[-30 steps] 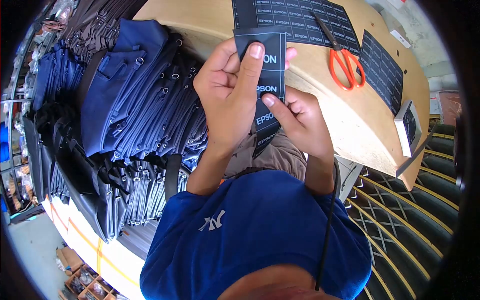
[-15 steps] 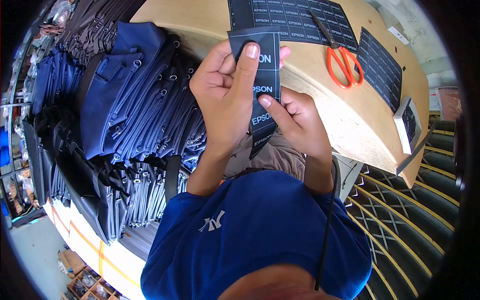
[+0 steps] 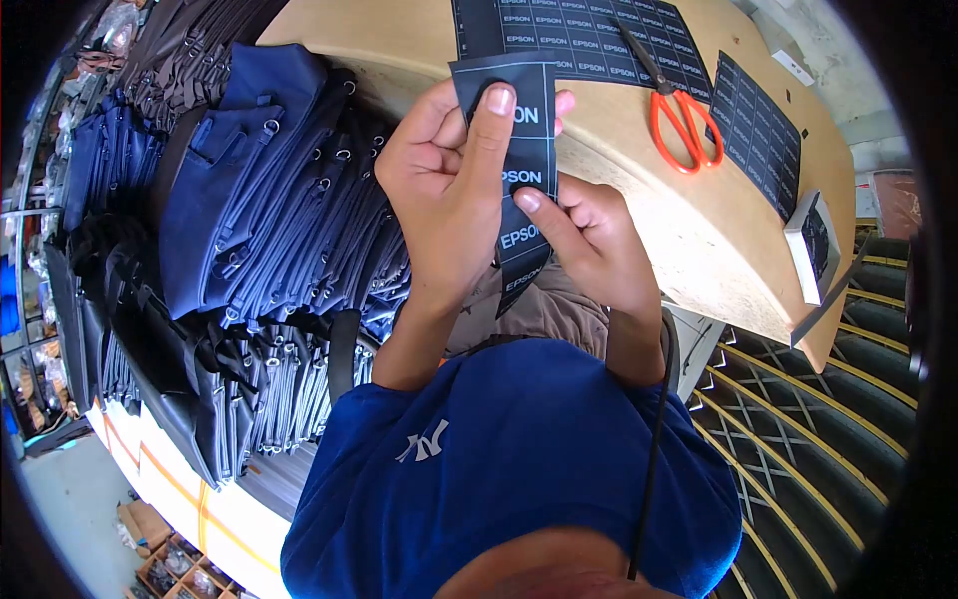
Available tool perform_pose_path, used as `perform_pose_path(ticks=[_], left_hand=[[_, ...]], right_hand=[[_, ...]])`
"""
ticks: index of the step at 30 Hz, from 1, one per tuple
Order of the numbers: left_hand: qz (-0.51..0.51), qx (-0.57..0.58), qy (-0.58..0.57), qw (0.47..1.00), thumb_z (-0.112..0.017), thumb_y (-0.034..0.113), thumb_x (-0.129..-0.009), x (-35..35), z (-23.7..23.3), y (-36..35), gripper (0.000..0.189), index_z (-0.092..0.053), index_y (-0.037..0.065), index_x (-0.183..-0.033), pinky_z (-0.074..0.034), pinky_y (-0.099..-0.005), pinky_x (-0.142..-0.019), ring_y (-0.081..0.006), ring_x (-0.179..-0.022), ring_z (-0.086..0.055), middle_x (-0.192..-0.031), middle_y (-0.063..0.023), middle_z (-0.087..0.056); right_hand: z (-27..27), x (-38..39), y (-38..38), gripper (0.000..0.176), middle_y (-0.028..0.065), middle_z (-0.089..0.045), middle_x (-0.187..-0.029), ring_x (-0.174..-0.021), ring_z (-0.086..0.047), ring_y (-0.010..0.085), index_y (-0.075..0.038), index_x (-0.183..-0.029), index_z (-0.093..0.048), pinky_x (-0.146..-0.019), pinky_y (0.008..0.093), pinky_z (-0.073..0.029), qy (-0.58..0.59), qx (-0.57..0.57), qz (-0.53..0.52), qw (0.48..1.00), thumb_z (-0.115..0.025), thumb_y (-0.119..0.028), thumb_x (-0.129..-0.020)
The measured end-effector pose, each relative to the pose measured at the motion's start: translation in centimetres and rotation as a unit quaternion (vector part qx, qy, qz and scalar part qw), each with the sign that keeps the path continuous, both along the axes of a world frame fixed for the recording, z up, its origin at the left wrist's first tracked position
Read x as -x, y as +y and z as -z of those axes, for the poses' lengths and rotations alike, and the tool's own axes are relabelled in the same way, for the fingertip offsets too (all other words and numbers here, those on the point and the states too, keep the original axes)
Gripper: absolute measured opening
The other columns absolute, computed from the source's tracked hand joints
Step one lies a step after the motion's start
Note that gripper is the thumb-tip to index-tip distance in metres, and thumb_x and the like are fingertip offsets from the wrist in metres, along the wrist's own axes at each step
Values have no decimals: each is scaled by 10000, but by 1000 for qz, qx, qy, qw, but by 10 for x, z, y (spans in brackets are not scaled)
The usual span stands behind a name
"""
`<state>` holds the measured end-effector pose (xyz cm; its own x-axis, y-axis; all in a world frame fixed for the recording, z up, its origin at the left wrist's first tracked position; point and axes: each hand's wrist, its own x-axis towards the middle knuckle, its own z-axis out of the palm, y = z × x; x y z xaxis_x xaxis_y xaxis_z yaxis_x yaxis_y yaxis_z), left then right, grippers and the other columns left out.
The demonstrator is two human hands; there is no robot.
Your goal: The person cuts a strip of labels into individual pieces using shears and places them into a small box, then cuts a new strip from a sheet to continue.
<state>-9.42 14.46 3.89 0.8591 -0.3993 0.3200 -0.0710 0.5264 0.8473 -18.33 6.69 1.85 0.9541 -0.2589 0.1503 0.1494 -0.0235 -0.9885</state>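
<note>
A dark strip of EPSON labels (image 3: 526, 177), ruled with white lines, hangs upright between my two hands. Near its top my left hand (image 3: 454, 170) is closed on it, thumb across the front and fingers behind. Lower on the right edge, my right hand (image 3: 599, 240) pinches the same strip, its thumb lying on the printed face. The strip's bottom end curls down above my lap. Beyond the hands, scissors (image 3: 686, 130) with orange handles lie on the table, their blades over a larger sheet of EPSON labels (image 3: 584, 45).
Another label sheet (image 3: 755, 135) and a small white-edged box (image 3: 813, 248) lie on the tan table (image 3: 639, 200). Stacked blue bags (image 3: 244, 200) with metal rings crowd the left, black bags (image 3: 150, 329) below them. A yellow-edged slatted structure (image 3: 798, 399) stands at right.
Almost nothing differs. The view has shifted very slightly; both hands keep their hold on the label strip.
</note>
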Motion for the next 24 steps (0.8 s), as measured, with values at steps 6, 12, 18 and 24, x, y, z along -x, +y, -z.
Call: perform_pose_path(ticks=[6, 12, 18, 24], left_hand=[[14, 2, 10, 1000, -516, 73, -921, 0, -1, 1, 190, -562, -84, -1019, -523, -208, -669, -148, -766, -661, -875, -163, -672], [59, -46, 29, 997, -444, 145, -958, 6, 4, 2, 260, -568, -74, -1025, -545, -307, -754, -252, -876, -656, -969, -203, -642], [97, -56, 24, 993, -489, 186, -946, 5, 11, 5, 273, -579, -71, -969, -542, -302, -685, -231, -783, -668, -863, -159, -657], [93, -108, 60, 988, -538, 192, -925, -14, 17, 6, 243, -600, -40, -961, -530, -257, -600, -157, -694, -655, -784, -96, -643]], right_hand=[[5, -1, 0, 133, -34, -466, -587, -565, -357, 14, 29, -927, -592, -480, 219, -320, -8, 12, 14, 1000, -530, -88, -921], [13, -2, -2, 154, -34, -399, -558, -539, -306, 25, 31, -841, -569, -456, 232, -267, -8, 22, 46, 999, -533, -97, -920], [18, -3, -1, 149, -22, -405, -558, -539, -317, 36, 34, -825, -563, -463, 234, -277, -19, 50, 57, 997, -551, -90, -906], [11, 4, -35, 233, 113, -643, -811, -740, -607, 137, 36, -966, -595, -671, 292, -476, -27, 174, 160, 971, -610, -176, -871]])
